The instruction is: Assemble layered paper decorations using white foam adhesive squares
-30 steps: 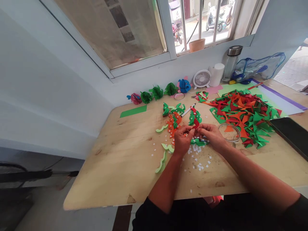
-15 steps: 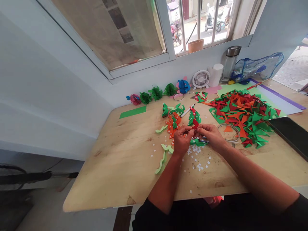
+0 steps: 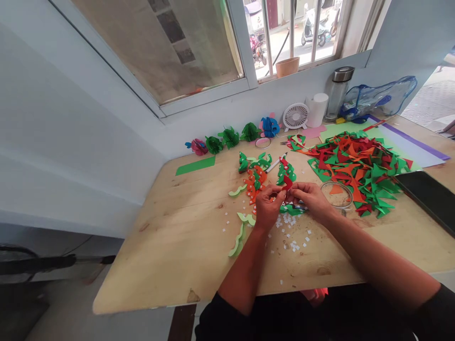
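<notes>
Near the middle of the table, a small curved red paper piece (image 3: 287, 182) is pinched between my two hands. My left hand (image 3: 269, 204) grips its left side with thumb and fingers together. My right hand (image 3: 308, 199) closes on its right side, the fingertips of both hands nearly touching. Just beyond them lies a green scalloped paper piece (image 3: 286, 170) with white squares on it. Orange scalloped pieces (image 3: 253, 183) lie left of my fingers. Small white squares (image 3: 289, 222) are scattered beneath and in front of my hands.
A large heap of red, orange and green scraps (image 3: 362, 170) lies to the right, beside a tape ring (image 3: 337, 195) and a black phone (image 3: 426, 199). Along the wall stand paper figures (image 3: 229, 137), a small fan (image 3: 295, 116) and a glass bottle (image 3: 337, 94).
The camera view has shifted slightly. Both hands keep almost the same place and still hold the red paper piece.
</notes>
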Demonstrator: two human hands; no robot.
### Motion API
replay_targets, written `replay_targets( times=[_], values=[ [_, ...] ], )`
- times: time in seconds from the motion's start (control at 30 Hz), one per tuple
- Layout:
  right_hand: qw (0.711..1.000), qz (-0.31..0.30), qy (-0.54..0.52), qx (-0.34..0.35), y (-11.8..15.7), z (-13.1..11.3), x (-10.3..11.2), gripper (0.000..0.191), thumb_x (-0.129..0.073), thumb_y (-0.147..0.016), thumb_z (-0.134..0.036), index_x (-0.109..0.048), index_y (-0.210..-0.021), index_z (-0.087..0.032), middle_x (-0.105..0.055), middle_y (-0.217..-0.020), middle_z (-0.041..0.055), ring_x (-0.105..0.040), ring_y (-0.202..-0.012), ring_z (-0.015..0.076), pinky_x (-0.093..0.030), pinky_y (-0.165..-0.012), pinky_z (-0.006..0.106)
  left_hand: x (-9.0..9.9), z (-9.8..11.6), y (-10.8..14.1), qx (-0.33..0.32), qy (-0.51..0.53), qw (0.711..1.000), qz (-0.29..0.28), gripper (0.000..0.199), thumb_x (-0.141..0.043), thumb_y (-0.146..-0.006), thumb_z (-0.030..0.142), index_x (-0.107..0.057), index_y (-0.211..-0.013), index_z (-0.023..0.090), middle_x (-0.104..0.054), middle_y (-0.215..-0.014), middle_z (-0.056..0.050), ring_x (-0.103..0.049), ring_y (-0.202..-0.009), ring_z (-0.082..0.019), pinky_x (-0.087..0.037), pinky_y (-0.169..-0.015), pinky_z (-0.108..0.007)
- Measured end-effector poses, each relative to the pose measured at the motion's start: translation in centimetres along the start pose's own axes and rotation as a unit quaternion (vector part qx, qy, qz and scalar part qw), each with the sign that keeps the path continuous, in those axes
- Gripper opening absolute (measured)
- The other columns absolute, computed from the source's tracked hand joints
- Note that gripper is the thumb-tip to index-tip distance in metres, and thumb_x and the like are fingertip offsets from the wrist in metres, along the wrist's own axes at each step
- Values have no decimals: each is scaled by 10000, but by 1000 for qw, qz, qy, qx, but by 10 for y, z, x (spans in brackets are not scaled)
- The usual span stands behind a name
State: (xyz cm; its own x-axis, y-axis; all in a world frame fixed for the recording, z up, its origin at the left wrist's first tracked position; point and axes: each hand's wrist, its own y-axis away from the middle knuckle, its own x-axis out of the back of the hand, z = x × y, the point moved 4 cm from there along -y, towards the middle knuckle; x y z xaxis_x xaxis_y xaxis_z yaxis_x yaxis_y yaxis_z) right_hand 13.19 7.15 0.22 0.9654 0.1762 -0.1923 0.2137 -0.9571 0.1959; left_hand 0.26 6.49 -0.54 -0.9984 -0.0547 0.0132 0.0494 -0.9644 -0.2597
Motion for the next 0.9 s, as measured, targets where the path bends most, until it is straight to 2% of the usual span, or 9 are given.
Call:
replay_targets(
  times=[0.17, 0.4, 0.63, 0.77, 0.9],
  values=[
    [1000, -7, 3, 7, 0, -2, -1, 166, -652, -618, -330, -623, -598, -168, -638, -544, 7, -503, -477, 91, -387, -481, 209, 0, 0, -1, -6, 6, 1000, -1, 134, -628, -743, 270, -690, -765, 153, -655, -748, -25, -596, -663, -121, -493, -657, -253],
    [1000, 8, -6, -10, 1, -4, -1, 129, -665, -583, -290, -613, -582, -172, -626, -532, -5, -499, -469, 82, -371, -458, 191, 0, 1, 0, -17, -22, 1000, -5, 134, -622, -742, 266, -697, -786, 165, -654, -765, -31, -596, -673, -127, -494, -634, -247],
    [1000, 19, 0, -13, 0, -3, 0, 114, -638, -585, -283, -601, -582, -174, -598, -504, -18, -477, -442, 84, -341, -424, 196, -1, 10, 1, -46, -67, 997, 18, 100, -631, -720, 249, -702, -737, 180, -663, -743, -31, -598, -691, -134, -490, -639, -248],
    [1000, 17, 2, -8, 1, -4, 0, 114, -648, -575, -275, -599, -572, -172, -597, -504, -19, -471, -444, 80, -344, -432, 197, -1, -2, 0, 30, 22, 999, 36, 142, -647, -704, 291, -681, -717, 154, -646, -687, -11, -571, -602, -108, -476, -586, -231],
    [1000, 14, 4, -9, 1, -4, -1, 117, -655, -575, -277, -602, -571, -172, -606, -514, -15, -477, -457, 82, -354, -447, 199, -1, -11, -1, 103, 94, 988, 64, 201, -659, -688, 341, -661, -691, 140, -635, -617, 3, -549, -545, -94, -458, -551, -218]
  ],
)
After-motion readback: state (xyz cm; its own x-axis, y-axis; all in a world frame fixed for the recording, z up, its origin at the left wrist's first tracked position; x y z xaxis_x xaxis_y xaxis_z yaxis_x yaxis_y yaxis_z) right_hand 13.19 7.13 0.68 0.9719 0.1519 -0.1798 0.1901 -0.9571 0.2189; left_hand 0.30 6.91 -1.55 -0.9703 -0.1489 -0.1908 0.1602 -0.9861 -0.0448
